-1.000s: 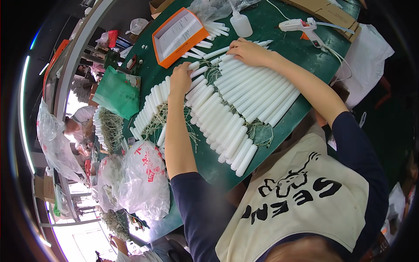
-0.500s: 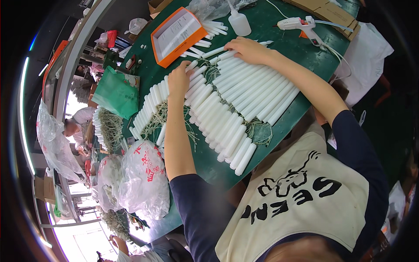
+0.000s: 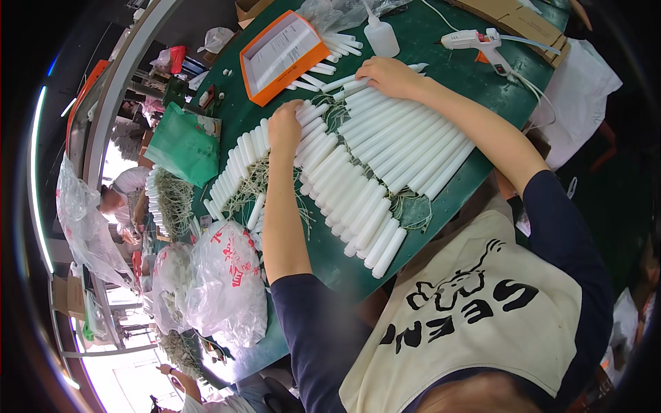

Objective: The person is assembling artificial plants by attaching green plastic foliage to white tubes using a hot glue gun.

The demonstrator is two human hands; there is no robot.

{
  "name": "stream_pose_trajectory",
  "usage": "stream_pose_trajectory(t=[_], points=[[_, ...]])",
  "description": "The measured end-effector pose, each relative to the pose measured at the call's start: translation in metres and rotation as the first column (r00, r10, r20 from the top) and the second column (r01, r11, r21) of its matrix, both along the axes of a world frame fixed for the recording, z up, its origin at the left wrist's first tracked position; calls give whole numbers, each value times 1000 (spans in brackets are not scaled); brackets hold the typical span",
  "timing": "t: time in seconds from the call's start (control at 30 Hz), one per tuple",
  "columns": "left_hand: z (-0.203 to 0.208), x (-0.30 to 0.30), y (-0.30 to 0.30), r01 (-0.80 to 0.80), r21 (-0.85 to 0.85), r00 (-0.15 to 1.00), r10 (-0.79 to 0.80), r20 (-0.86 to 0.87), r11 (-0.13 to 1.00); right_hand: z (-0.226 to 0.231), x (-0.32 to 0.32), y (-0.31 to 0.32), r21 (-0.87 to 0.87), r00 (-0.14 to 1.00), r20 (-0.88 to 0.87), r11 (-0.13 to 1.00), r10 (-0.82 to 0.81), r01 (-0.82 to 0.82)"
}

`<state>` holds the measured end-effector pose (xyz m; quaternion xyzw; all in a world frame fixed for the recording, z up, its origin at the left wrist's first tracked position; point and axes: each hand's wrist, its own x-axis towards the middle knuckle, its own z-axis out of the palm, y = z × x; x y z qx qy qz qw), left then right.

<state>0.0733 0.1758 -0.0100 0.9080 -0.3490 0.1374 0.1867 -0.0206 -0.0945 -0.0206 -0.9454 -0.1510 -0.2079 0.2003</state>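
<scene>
Rows of slim white tubes lie side by side on a green table (image 3: 337, 265). My right hand (image 3: 391, 77) bends over the far end of the right-hand row (image 3: 406, 141), its fingers closed on a white tube there. At the far end of the middle row (image 3: 344, 189), my left hand (image 3: 284, 127) has its fingers curled around the end of another white tube, mostly hidden by the hand. Thin pale wires (image 3: 334, 113) show between the rows. Left of my left forearm is a further row of tubes (image 3: 237, 162) with tangled wires (image 3: 251, 186).
An orange-rimmed box (image 3: 284, 58) stands beyond my left hand, near loose tubes and a white squeeze bottle (image 3: 381, 38). A hot glue gun (image 3: 478, 45) lies at the far right. Green bag (image 3: 184, 146) and clear plastic bags (image 3: 227, 282) sit left. Another person (image 3: 124, 196) is further off.
My left hand has closed in over the tube end, which shows less than before. My right hand stays almost in place. At lower left, another person's arm has shifted.
</scene>
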Motion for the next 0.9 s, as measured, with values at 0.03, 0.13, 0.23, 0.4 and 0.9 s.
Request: stream_pose_trajectory(t=[0.03,0.13,0.23,0.4,0.9], points=[[-3,2,2,-2,0,1000,2,-1,1000,0,2,1,0,1000,-1,1000,2,-2],[-9,4,3,116,9,993,-116,27,993,-5,10,-2,2,1000,-16,1000,-16,16],[-13,1,-5,74,91,985,-58,-162,993,-10,14,-5,8,999,52,1000,13,-14],[-23,2,3,10,264,992,24,-127,964,-7,10,-1,14,1000,-8,1000,26,-26],[43,-42,4,158,244,954,-85,-286,957,3,2,-5,15,993,56,995,100,-101]])
